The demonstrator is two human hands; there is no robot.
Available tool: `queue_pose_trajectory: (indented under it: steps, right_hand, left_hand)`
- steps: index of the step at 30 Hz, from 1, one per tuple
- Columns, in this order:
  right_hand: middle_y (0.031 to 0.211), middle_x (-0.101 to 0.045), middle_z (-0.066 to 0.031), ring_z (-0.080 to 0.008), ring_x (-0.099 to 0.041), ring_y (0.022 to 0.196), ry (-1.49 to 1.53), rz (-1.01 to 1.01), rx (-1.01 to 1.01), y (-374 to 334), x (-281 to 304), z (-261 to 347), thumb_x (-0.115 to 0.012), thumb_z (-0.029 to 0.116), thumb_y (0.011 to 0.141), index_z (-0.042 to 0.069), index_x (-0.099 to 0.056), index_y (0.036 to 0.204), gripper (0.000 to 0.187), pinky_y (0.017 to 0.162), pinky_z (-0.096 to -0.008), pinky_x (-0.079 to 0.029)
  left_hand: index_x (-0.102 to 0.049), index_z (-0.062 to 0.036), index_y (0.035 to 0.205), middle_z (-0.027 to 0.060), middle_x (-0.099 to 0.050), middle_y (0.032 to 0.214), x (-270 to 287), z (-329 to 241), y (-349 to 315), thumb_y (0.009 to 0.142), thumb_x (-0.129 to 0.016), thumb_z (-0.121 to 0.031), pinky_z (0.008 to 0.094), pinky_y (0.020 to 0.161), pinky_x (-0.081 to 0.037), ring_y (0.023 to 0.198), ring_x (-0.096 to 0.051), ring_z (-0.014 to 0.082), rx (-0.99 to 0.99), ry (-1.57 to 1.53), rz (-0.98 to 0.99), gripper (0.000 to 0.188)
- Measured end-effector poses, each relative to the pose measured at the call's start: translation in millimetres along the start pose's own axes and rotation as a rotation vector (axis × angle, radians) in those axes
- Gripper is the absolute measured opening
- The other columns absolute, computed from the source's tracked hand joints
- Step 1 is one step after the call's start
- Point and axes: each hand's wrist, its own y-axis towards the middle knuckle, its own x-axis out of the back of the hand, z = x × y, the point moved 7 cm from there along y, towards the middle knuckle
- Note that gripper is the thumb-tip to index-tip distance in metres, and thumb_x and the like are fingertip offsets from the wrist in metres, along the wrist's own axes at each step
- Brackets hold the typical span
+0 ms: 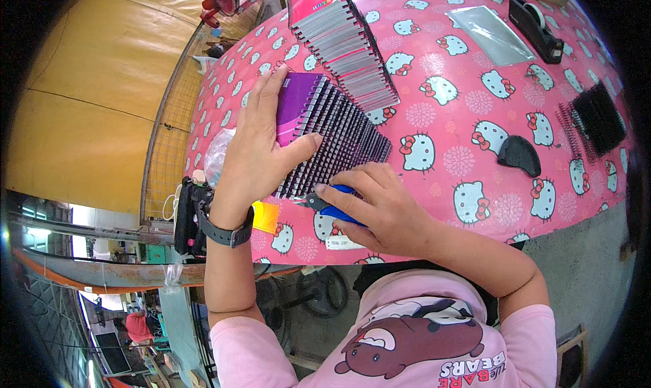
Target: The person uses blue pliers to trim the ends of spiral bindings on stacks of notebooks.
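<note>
Near front edge of desk (434, 191), right hand (392, 208) clasps pliers (336, 214); spread left hand (254, 144) rests on spiral notebooks (339, 127), which uneven pressure could skew.

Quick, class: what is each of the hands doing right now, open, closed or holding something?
Left hand: open, laid against the purple spiral notebook stack.
Right hand: closed, holding the blue-handled pliers.

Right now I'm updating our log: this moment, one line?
left hand: on purple notebook stack | right hand: holding blue-handled pliers | nearby: another notebook stack
</note>
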Motion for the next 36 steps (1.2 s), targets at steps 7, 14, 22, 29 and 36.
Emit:
queue_pose_trajectory:
  steps: [7, 14, 22, 29, 36]
  right_hand:
    - [0.089, -0.055, -0.0101, -0.0226, -0.053, 0.084, 1.075, 0.302, -0.699, -15, -34, -31, -0.062, 0.011, 0.073, 0.004, -0.057, 0.110, 0.038, 0.071, -0.0315, -0.042]
    - [0.094, -0.054, -0.0105, -0.0238, -0.051, 0.089, 0.374, -0.025, -0.108, -3, -5, -16, -0.062, 0.012, 0.070, 0.006, -0.055, 0.113, 0.044, 0.077, -0.0349, -0.040]
    - [0.106, -0.052, -0.0071, -0.0265, -0.049, 0.094, -0.126, -0.058, 0.080, -8, -3, -5, -0.070, 0.015, 0.066, 0.010, -0.055, 0.114, 0.051, 0.079, -0.0414, -0.038]
    - [0.102, -0.054, -0.0058, -0.0225, -0.051, 0.090, -0.144, -0.137, 0.098, -7, 3, 0, -0.066, 0.015, 0.065, 0.011, -0.058, 0.107, 0.043, 0.076, -0.0391, -0.038]
    - [0.097, -0.056, -0.0059, -0.0220, -0.053, 0.086, -0.159, -0.085, 0.162, -4, 3, -7, -0.064, 0.012, 0.070, 0.009, -0.060, 0.108, 0.038, 0.075, -0.0361, -0.042]
  left_hand:
    - [-0.028, -0.0057, 0.137, 0.0273, -0.030, 0.137, -1, 0, 2, 0.068, -0.066, -0.036, 0.0442, 0.106, -0.024, 0.129, -0.028, 0.0408, -0.001, -0.043, -0.008, 0.084]
    - [-0.029, -0.0045, 0.137, 0.0264, -0.031, 0.137, 1, -3, 2, 0.069, -0.065, -0.036, 0.0438, 0.104, -0.026, 0.127, -0.031, 0.0407, 0.009, -0.003, -0.007, 0.083]
    - [-0.028, -0.0045, 0.137, 0.0258, -0.031, 0.137, 2, -5, 2, 0.069, -0.065, -0.036, 0.0431, 0.104, -0.027, 0.127, -0.031, 0.0402, 0.016, 0.005, 0.001, 0.084]
    - [-0.027, -0.0045, 0.137, 0.0254, -0.032, 0.138, 1, -3, 1, 0.069, -0.065, -0.035, 0.0435, 0.105, -0.025, 0.127, -0.031, 0.0400, 0.025, 0.022, -0.001, 0.084]
    - [-0.027, -0.0047, 0.137, 0.0251, -0.032, 0.137, 2, -3, 1, 0.070, -0.065, -0.035, 0.0434, 0.105, -0.026, 0.127, -0.031, 0.0399, 0.013, -0.007, -0.012, 0.083]
